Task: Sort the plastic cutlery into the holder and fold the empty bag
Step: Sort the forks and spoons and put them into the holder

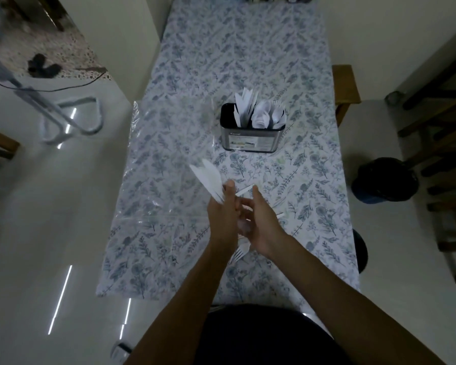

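**Knives in your left hand, forks under your right**

Your left hand grips a small bunch of white knives by their handles; the blades fan up and to the left, above the desk. Your right hand sits just beside the left, fingers loosely curled over more white cutlery lying on the desk. You cannot tell from this view whether those fingers actually pinch a piece or only touch it. Two forks show below your right wrist, tines pointing toward you. A couple of white handles stick out past your right fingertips and to the right of that hand.

The holder stands upright near the middle of the desk, well beyond your hands. It already holds knives on the left, spoons in the middle and more pieces on the right.

The clear bag lies flat and unfolded on the left part of the desk, reaching from beside the holder down to near your left hand. A floral cloth covers the desk.
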Motion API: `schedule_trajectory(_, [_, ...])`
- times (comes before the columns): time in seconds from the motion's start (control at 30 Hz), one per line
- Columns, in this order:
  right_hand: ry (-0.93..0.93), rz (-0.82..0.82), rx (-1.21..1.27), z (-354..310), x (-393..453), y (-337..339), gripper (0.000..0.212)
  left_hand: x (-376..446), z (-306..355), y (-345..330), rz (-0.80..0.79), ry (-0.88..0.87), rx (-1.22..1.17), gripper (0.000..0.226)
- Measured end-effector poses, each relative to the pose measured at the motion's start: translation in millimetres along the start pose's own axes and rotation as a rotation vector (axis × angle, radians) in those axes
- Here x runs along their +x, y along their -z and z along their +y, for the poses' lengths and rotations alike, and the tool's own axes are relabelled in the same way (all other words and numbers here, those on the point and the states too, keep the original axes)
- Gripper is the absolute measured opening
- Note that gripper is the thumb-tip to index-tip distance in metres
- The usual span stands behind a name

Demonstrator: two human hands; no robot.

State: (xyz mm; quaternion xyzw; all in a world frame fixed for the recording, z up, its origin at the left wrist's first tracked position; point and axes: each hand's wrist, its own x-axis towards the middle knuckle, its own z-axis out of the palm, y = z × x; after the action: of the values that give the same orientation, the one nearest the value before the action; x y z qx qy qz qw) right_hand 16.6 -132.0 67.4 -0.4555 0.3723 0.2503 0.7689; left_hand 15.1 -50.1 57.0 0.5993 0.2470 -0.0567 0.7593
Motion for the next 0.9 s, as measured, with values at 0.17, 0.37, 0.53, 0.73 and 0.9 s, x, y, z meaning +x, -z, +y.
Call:
schedule_trajectory(0.17, [0.827,0.109,-0.748,-39.8,-6.3,14.8,0.049,6.9,-9.6,26.4,-0.25,-0.151,0.617,0.027])
schedule_trajectory(0.37, [0.766,-0.142,-1.068,-75.8,-12.3,3.7,0.055,12.8,-20.1,40.5,-0.461,-0.202,1.083,0.027])
schedule_trajectory(0.53, [0.78,-0.202,-0.99,-38.1,-3.4,10.8,0.045,13.4,-20.7,39.9,-0.489,-0.222,1.055,0.032])
schedule_trajectory(0.73, [0.533,-0.075,-0.882,-34.1,-4.4,50.9,0.036,10.0,-20.9,41.6,-0.378,-0.191,0.873,0.037])
schedule_trajectory(0.9, [0.655,-0.205,-0.931,-65.7,-19.8,29.0,0.02,19.5,11.1,1.5,-0.474,-0.46,0.754,0.051])
